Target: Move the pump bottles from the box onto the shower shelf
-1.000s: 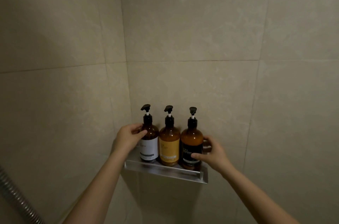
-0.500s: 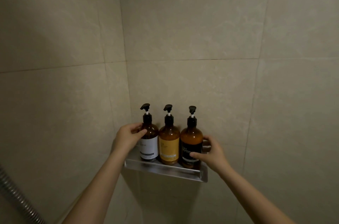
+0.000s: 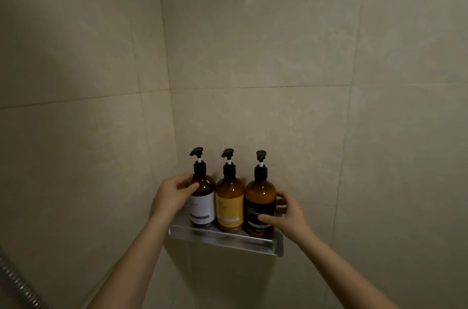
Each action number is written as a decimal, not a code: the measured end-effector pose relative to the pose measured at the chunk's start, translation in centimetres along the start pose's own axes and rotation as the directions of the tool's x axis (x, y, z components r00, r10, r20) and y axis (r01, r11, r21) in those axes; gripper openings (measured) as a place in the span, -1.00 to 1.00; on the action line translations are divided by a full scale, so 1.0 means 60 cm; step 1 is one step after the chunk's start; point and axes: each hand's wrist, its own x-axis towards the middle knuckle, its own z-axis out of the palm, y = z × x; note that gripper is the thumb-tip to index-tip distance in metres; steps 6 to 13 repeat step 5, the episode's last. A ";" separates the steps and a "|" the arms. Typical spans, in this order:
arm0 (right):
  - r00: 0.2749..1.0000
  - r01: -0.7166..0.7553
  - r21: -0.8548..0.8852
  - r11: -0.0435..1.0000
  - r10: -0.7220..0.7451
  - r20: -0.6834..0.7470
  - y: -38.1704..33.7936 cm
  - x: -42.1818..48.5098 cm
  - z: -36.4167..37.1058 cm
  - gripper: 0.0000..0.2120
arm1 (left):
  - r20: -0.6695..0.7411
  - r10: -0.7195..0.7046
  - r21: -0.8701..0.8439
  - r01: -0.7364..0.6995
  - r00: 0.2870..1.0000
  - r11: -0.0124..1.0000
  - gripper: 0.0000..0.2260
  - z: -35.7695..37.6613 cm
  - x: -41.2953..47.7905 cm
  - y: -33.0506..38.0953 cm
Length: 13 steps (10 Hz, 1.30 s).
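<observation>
Far left, a ribbed metal shower hose [image 3: 15, 281] cuts the bottom corner; next the left hand [image 3: 172, 196] reaches up against the amber pump bottle with the white label [image 3: 202, 197], fingers curled around its shoulder, thumb on the front, clamped on it; beside it and touching, the amber pump bottle with the yellow label [image 3: 230, 203] stands upright, untouched; then the amber pump bottle with the black label [image 3: 260, 205], gripped by the right hand [image 3: 287, 217], thumb pressing the label, fingers wrapped behind; all three stand in a row on the brushed metal corner shelf [image 3: 225, 239], fixed to the beige tiled wall [image 3: 278, 42]; the box is out of view.
</observation>
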 end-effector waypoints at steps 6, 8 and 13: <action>0.973 0.230 -0.034 0.973 -0.230 0.000 -0.111 0.038 -0.152 -0.43 | -0.220 0.131 0.326 -0.054 0.967 0.944 -0.60 -0.058 -0.056 0.119; 0.973 0.230 -0.034 0.973 -0.230 0.000 -0.111 0.038 -0.152 -0.43 | -0.220 0.131 0.326 -0.054 0.967 0.944 -0.60 -0.058 -0.056 0.119; 0.973 0.230 -0.034 0.973 -0.230 0.000 -0.111 0.038 -0.152 -0.43 | -0.220 0.131 0.326 -0.054 0.967 0.944 -0.60 -0.058 -0.056 0.119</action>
